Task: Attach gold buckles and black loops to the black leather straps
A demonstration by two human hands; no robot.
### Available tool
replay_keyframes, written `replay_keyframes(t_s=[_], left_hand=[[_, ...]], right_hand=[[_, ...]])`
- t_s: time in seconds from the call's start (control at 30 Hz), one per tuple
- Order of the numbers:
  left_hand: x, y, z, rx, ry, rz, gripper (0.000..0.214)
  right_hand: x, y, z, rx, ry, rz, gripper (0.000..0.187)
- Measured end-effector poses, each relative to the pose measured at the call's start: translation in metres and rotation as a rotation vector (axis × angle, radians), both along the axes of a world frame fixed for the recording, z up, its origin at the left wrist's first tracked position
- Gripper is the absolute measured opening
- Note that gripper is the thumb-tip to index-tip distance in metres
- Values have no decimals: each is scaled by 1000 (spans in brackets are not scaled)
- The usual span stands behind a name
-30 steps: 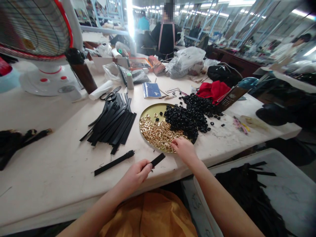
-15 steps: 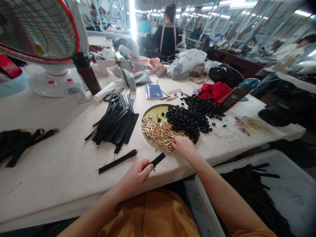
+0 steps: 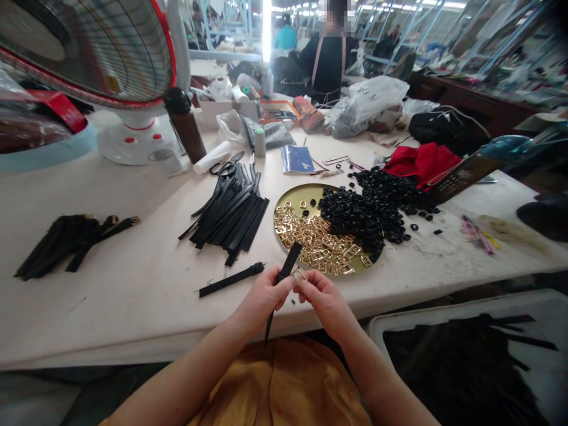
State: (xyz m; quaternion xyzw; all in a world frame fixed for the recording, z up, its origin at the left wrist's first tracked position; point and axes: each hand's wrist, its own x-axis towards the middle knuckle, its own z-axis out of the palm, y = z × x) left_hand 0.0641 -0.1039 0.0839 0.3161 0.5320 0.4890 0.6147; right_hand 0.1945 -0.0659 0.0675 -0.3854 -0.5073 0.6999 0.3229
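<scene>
My left hand (image 3: 266, 294) is closed on a black strap (image 3: 291, 258), whose upper end sticks up past the fingers while the tail hangs below. Close beside it, my right hand (image 3: 318, 291) pinches a gold buckle (image 3: 299, 276) next to the strap. Behind both hands lies a round tray (image 3: 293, 194) with many gold buckles (image 3: 323, 242) and a heap of small black loops (image 3: 355, 216) spilling over its right rim. A single black strap (image 3: 231, 280) rests left of my left hand. Farther back is a pile of black straps (image 3: 235, 219).
Finished-looking straps with gold ends (image 3: 75, 242) lie at far left. A fan (image 3: 133, 145), a dark bottle (image 3: 186, 127), scissors (image 3: 225, 168) and a blue booklet (image 3: 297, 160) stand or lie behind. A white bin (image 3: 377, 322) of black straps is at lower right.
My right hand has come from the tray to my left hand, bringing a gold buckle. The strap in my left hand is now tilted more upright. The view has shifted left.
</scene>
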Motion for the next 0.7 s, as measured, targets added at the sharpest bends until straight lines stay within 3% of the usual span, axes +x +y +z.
replay_keyframes(t_s=[0.27,0.37,0.6,0.7], left_hand=[[-15,-3,0,-104,120,-180,21],[-14,-2,1,-60,133,-178,25],[-20,-13,-6,-36,334,-193,26],[-25,-21,-8,-13,439,-213,31]], right_hand=[[8,9,1,-5,60,89,22],[6,8,0,-34,99,25,28],[2,2,-7,-447,333,-222,34],[1,3,-10,-552,430,-287,31]])
